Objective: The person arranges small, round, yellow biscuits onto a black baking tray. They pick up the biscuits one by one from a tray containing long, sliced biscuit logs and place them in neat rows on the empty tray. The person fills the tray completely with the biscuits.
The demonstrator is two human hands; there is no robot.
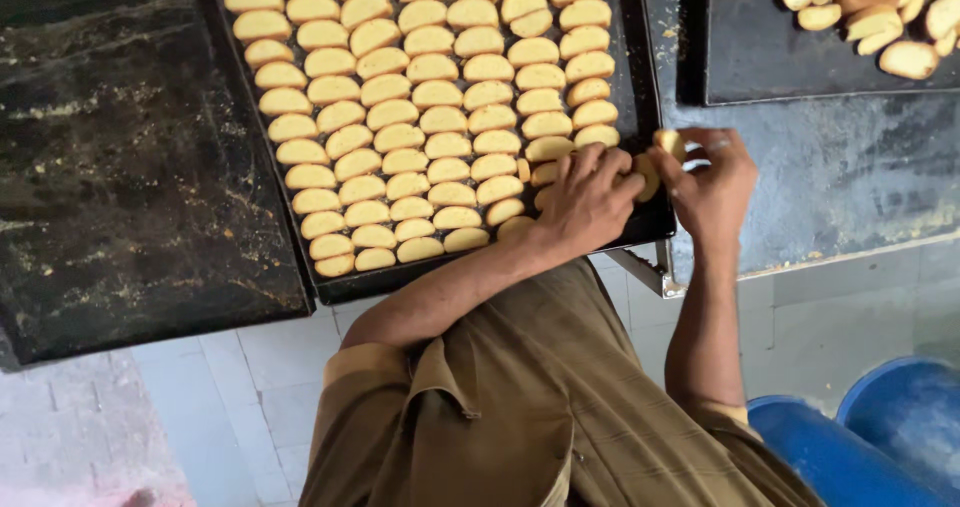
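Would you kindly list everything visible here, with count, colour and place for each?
rusk slices: many, pale golden, in rows on the middle tray
middle tray: one, black, centre
empty tray: one, black with crumbs, left
far tray: one, black, top right
loose rusk pile: many, golden brown, on the far tray
worktop: one, dark grey, right
barrels: two, blue, bottom right
floor tiles: white, below
shirt: one, olive brown, bottom centre
left hand: resting at the tray's near right corner, touching slices
right hand: fingers holding a slice beside the tray corner
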